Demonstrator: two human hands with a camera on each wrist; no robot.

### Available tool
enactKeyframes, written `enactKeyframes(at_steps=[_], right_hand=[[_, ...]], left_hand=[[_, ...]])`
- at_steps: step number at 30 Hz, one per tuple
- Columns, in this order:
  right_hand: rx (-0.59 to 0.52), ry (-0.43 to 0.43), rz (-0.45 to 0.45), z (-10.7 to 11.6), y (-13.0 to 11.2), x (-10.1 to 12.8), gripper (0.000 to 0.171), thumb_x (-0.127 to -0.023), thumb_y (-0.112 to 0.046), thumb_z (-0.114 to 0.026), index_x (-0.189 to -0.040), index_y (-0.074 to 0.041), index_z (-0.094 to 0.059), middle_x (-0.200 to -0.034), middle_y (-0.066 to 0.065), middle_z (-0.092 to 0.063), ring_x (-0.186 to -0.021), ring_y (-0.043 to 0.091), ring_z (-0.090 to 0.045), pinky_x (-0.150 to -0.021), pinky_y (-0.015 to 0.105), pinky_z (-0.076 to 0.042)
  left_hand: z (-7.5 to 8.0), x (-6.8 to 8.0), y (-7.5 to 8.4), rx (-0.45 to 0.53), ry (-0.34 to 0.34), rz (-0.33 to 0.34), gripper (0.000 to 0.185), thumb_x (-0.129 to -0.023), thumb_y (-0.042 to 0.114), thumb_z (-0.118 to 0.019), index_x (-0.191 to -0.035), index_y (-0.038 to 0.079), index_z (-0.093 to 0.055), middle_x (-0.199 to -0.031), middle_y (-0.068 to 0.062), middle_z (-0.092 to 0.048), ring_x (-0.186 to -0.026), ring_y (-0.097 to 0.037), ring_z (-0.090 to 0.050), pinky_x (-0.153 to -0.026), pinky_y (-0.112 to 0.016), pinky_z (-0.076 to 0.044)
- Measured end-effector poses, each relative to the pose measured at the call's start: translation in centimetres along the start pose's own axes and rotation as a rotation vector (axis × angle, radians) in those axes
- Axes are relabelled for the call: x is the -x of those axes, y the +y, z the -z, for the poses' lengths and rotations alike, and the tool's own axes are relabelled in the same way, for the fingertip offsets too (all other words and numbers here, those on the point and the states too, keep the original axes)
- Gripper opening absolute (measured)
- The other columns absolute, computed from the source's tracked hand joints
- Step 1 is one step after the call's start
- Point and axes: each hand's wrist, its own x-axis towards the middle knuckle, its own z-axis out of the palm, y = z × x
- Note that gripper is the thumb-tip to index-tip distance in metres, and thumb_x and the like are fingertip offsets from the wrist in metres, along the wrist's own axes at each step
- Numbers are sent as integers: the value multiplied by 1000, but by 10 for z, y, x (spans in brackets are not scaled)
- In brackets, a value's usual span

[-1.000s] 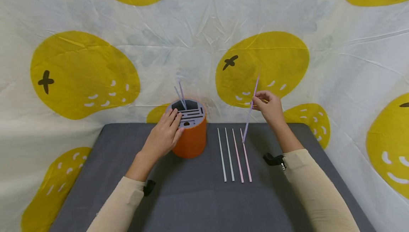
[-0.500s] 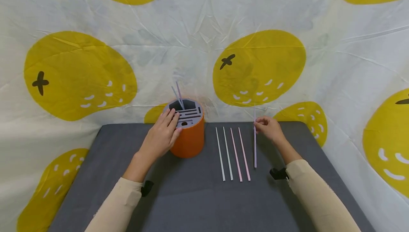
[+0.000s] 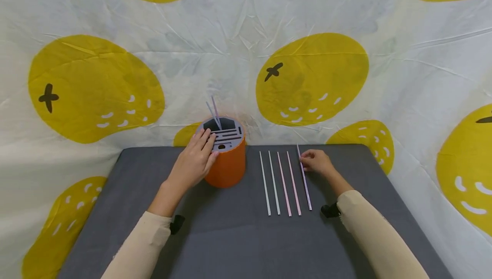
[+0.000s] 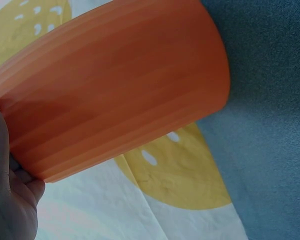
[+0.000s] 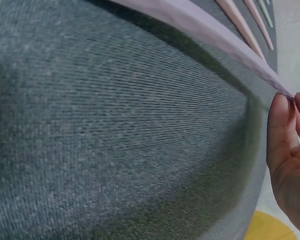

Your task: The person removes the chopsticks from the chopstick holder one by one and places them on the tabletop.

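Note:
My left hand (image 3: 194, 157) rests on the rim of an orange round knife and utensil holder (image 3: 226, 170), its fingers laid over the grey slotted top. From the left wrist view, the thumb side lies at the rim of the orange holder (image 4: 110, 90). My right hand (image 3: 317, 161) pinches a purple chopstick (image 3: 305, 183) near its far, thin end, low over the table. In the right wrist view, thumb and fingertips meet on the purple chopstick (image 5: 215, 37). To its left lie two pink chopsticks (image 3: 285, 187) and two pale green chopsticks (image 3: 266, 187), side by side.
Two more chopsticks (image 3: 215, 110), one bluish and one purple, lean in the open compartment of the holder. A dark grey cloth (image 3: 238, 236) covers the table. Behind it hangs a white sheet (image 3: 215, 35) printed with yellow fruit.
My right hand has brought the purple chopstick down from a raised tilt to low over the table, right of the pink ones, nearly in line with them. My left hand stays on the holder.

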Motion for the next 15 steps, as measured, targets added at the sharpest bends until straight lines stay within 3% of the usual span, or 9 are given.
enactKeyframes(at_steps=[7,15], right_hand=[[76,25,-45,-4,4,-1,25,-101,-13,-68,-115,7,-67,-92,13,-68,-69,10,-65,-63,23,-61],[78,62,-77,-11,11,-3,22,-97,-11,-72,-107,8,-71,-82,8,-72,-65,8,-66,-60,24,-61]], left_hand=[[0,-2,1,-12,14,-10,58,-106,31,-57,-151,-5,-48,-157,-27,-46,-149,-43,-39,-121,-57,-35],[0,0,2,-15,6,9,57,-107,30,-56,-151,-5,-48,-156,-27,-46,-149,-43,-41,-122,-56,-35]])
